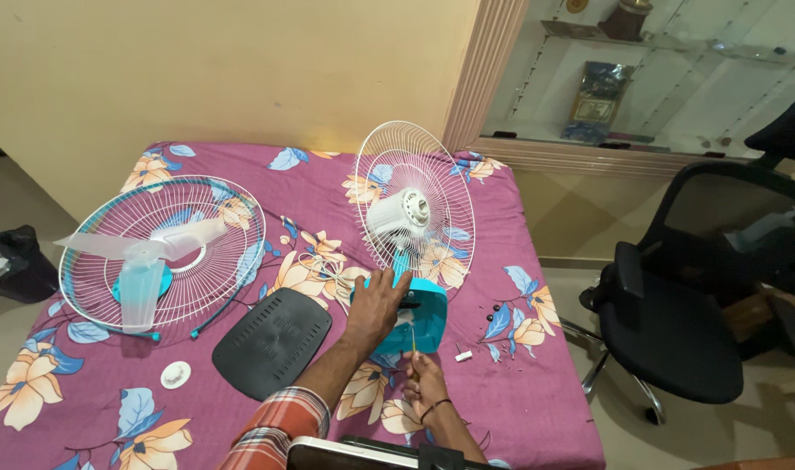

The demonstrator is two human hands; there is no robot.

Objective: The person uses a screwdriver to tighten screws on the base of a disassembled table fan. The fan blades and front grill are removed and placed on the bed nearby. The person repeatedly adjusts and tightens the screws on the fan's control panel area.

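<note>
A small table fan stands on a purple flowered sheet, its turquoise base (428,315) facing me and its white motor housing (401,213) upright inside the rear wire guard (432,165). My left hand (375,303) presses flat against the left side of the base, fingers spread. My right hand (426,383) grips a thin screwdriver (413,341) whose tip points up into the underside of the base. A dark bangle sits on my right wrist.
The front wire guard (210,204) lies flat at the left with the translucent fan blade (145,261) on it. A black base cover (271,341), a white round cap (175,374), small screws (493,309) and a white plug lie nearby. A black office chair (676,326) stands at the right.
</note>
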